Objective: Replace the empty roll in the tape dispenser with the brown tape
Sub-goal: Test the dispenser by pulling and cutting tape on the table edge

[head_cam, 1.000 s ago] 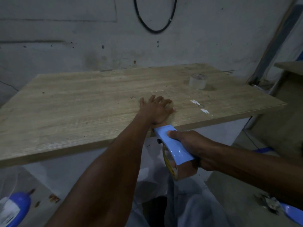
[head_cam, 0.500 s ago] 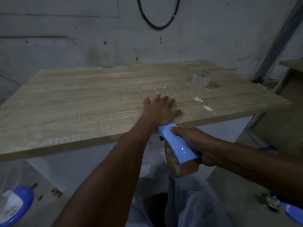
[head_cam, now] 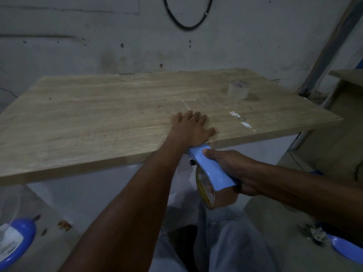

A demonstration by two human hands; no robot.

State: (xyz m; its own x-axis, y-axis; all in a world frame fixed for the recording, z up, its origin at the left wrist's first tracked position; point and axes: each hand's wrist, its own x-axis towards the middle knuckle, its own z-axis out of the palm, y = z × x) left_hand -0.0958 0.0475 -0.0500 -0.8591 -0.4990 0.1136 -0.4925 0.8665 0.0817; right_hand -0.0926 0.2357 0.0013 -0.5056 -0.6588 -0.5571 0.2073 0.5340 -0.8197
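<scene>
My right hand (head_cam: 229, 165) grips the blue tape dispenser (head_cam: 211, 169) just below the near edge of the wooden table (head_cam: 98, 114). A brown tape roll (head_cam: 212, 195) with a yellow inner rim sits in the dispenser under the handle. My left hand (head_cam: 191, 128) lies flat on the tabletop, fingers spread, pressing on a strip of clear-looking tape (head_cam: 191, 106) stuck to the wood. The dispenser's front end touches the table edge right behind that hand. A pale, nearly empty roll (head_cam: 238, 90) stands at the table's far right.
White paint marks (head_cam: 240, 118) dot the tabletop near its right edge. On the floor lie a blue container (head_cam: 15, 240) at the left and a blue object (head_cam: 347, 248) at the right. A second wooden surface (head_cam: 347, 75) stands at the far right. A black cable (head_cam: 186, 16) hangs on the wall.
The dispenser in my right hand has moved up and forward to the table edge, closing on my left wrist. My left hand stays flat on the table.
</scene>
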